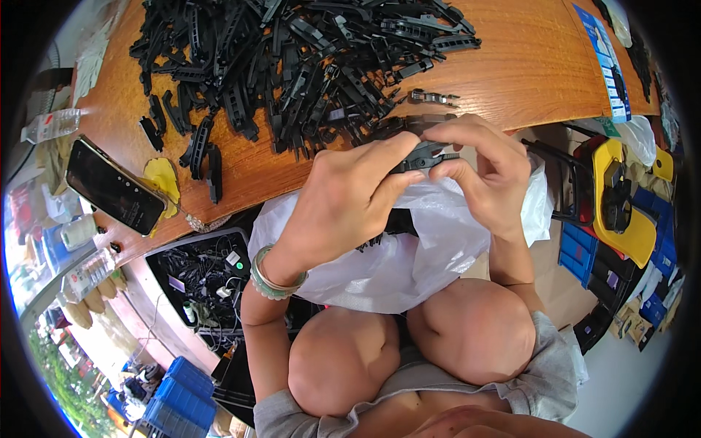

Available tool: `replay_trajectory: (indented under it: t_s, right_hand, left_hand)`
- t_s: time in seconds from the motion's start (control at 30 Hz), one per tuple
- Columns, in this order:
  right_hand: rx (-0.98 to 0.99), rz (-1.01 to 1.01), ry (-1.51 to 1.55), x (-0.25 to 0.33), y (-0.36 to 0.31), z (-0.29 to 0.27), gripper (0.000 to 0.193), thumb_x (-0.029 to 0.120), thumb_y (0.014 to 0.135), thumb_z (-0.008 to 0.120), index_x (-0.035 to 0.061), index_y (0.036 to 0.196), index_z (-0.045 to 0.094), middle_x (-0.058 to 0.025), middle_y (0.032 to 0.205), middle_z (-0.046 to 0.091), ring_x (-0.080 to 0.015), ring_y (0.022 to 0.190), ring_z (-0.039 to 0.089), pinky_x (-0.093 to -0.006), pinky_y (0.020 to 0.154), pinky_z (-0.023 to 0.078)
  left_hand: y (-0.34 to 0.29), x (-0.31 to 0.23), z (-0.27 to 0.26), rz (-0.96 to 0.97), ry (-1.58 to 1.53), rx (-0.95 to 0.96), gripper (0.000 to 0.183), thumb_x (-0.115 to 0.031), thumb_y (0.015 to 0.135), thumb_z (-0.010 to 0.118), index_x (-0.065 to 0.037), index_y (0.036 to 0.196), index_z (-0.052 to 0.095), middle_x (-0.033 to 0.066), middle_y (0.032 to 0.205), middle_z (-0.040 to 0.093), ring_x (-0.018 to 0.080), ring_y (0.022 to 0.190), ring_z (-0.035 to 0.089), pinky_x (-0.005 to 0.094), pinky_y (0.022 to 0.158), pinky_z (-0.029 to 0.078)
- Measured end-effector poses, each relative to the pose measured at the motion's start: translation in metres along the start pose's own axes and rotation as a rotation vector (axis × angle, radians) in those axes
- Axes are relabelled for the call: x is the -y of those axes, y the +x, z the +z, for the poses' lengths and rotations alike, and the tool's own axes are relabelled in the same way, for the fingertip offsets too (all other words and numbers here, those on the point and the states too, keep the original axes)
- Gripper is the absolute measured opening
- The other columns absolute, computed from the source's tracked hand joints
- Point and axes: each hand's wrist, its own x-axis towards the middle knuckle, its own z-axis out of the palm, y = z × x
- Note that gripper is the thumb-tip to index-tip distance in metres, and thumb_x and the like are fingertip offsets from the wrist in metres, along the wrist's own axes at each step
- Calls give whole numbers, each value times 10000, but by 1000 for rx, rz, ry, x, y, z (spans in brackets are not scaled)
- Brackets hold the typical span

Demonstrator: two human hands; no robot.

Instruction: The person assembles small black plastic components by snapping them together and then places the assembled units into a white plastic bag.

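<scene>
Both hands, the left hand (350,193) and right hand (485,171), pinch one small black plastic clip (423,155) above a crinkled white plastic bag (431,248); its contents are hidden. Just beyond the clip, a wooden worktop (526,66) carries a heap of black plastic parts (292,58).

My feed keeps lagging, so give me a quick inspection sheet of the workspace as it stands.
Surface: orange-brown wooden table, mostly covered at the far side.
Job's things: small black plastic clip part pinched between both hands; big heap of black plastic parts on the table; white plastic bag on the lap.
Clutter: dark smartphone, clear plastic bottle, blue leaflet.
Grippers: left hand and right hand both grip the part.
Cables: tangled wires in a black tray.
Surroundings: blue crates, yellow chair.
</scene>
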Motion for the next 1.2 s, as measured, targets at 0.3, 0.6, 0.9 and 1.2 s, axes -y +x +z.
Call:
replay_trajectory:
  t_s: [0.3, 0.6, 0.9, 1.2]
  right_hand:
    - [39, 157, 8, 2, 1, 2, 227, 55, 686, 735, 12, 898, 665, -96, 796, 652, -205, 709, 617, -297, 619, 475]
    - [175, 211, -9, 3, 6, -2, 69, 9, 764, 662, -4, 831, 650, -91, 773, 627, -226, 636, 585, -303, 580, 444]
    - [-19, -11, -692, -44, 68, 27, 154, 143, 760, 685, -1, 803, 650, -119, 756, 576, -307, 750, 575, -404, 664, 449]
    - [-266, 216, 30, -34, 36, -2, 173, 89, 862, 606, -8, 988, 673, -68, 782, 639, -141, 687, 595, -262, 632, 456]
  left_hand:
    - [-7, -4, -7, -99, 5, 40, 306, -89, 769, 713, 23, 1043, 632, 162, 828, 672, 230, 688, 670, 283, 605, 508]
    - [13, 30, -41, 28, 198, -184, 104, 19, 789, 638, 16, 889, 666, 88, 755, 653, 122, 631, 612, 232, 577, 492]
    - [101, 37, -39, 331, 470, -354, 49, 39, 759, 579, 35, 798, 610, 161, 810, 578, 325, 742, 585, 359, 665, 471]
    - [134, 37, -14, 434, 649, 38, 87, -45, 738, 617, 34, 773, 617, 139, 830, 571, 282, 883, 550, 347, 773, 472]
